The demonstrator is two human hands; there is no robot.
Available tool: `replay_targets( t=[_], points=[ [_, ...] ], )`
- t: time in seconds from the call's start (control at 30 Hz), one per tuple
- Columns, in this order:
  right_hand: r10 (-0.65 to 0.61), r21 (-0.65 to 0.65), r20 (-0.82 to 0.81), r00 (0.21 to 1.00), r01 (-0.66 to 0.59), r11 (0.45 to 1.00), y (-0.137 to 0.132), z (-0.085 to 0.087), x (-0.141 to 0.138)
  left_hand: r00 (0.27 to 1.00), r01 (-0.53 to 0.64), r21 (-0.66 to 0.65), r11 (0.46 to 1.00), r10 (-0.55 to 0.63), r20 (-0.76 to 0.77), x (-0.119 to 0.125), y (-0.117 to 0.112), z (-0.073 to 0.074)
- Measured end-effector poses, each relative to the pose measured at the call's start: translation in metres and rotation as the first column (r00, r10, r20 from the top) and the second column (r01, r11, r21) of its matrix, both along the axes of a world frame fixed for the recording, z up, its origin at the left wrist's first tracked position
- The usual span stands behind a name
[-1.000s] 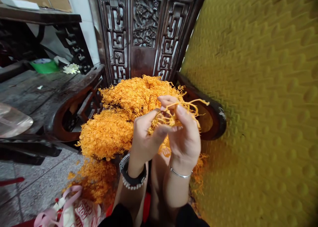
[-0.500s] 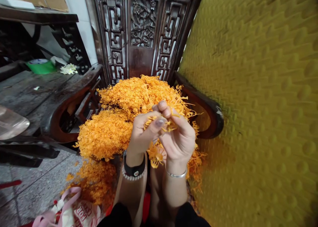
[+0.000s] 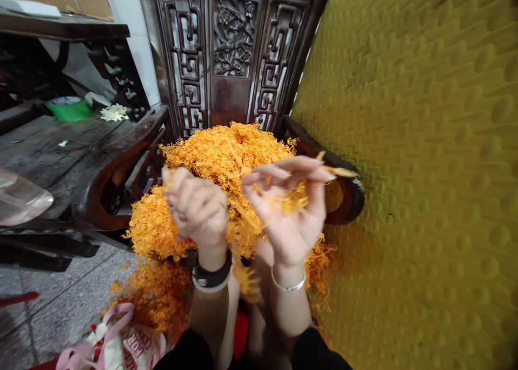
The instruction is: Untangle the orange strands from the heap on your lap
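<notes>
My left hand (image 3: 196, 211), smeared by motion, is closed in front of the left side of a heap. A bit of orange shows at its fingertips. Palm up, my right hand (image 3: 289, 219) curls its fingers around several orange curly plastic pieces (image 3: 293, 199), which look like flower parts. A longer orange strip (image 3: 343, 172) sticks out past its fingertips. Between my wrists a blurred orange cluster (image 3: 246, 281) hangs or falls; I cannot tell which. Behind both hands the large heap of the same pieces (image 3: 218, 146) covers the chair's seat.
The carved dark wooden chair (image 3: 230, 103) has curved arms on both sides. At left, a wooden surface (image 3: 36, 149) bears green tape (image 3: 69, 109) and a white flower cluster (image 3: 114, 112). A yellow textured panel (image 3: 424, 170) stands at right. Orange pieces (image 3: 149, 292) and a bag (image 3: 137, 348) lie below left.
My hands, together before, have come apart: the left swung left and turned knuckles up, the right shifted slightly right with orange pieces in it. The cluster between my wrists is lower.
</notes>
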State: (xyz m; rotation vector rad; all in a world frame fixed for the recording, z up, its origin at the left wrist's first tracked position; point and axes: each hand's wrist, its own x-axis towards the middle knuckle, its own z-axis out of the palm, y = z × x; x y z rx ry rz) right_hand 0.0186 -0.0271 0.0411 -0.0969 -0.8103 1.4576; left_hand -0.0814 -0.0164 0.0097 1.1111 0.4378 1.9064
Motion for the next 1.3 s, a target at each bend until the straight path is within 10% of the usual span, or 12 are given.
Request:
replay_targets(
  t=[0.13,0.27,0.43,0.8,1.0,1.3],
  points=[
    [-0.183,0.079,0.027,0.983,0.181,0.98,0.003,0.01,0.015,0.95,-0.011,0.295,0.955,-0.082,0.302,-0.016,0.004,0.003],
    [-0.297,0.097,0.256,0.92,0.281,0.955,0.001,0.011,0.011,0.973,0.221,0.171,0.96,-0.229,0.032,-0.006,-0.015,0.006],
    [-0.299,0.164,0.422,0.856,0.253,0.954,-0.002,0.01,0.007,0.913,-0.019,-0.058,0.998,-0.007,-0.408,0.013,-0.03,0.006],
    [-0.196,0.245,0.518,0.832,0.075,0.967,0.01,-0.001,0.007,0.641,-0.258,0.156,0.954,0.289,-0.711,0.023,-0.015,0.002],
    [-0.045,0.185,0.586,0.809,-0.08,0.98,0.019,-0.007,0.008,0.827,-0.221,0.066,0.973,0.223,-0.515,0.021,-0.014,0.003],
    [-0.504,0.343,0.669,0.546,0.375,0.861,0.007,-0.002,0.016,0.995,-0.091,-0.268,0.959,0.077,-0.062,0.028,-0.016,-0.007]
  ],
)
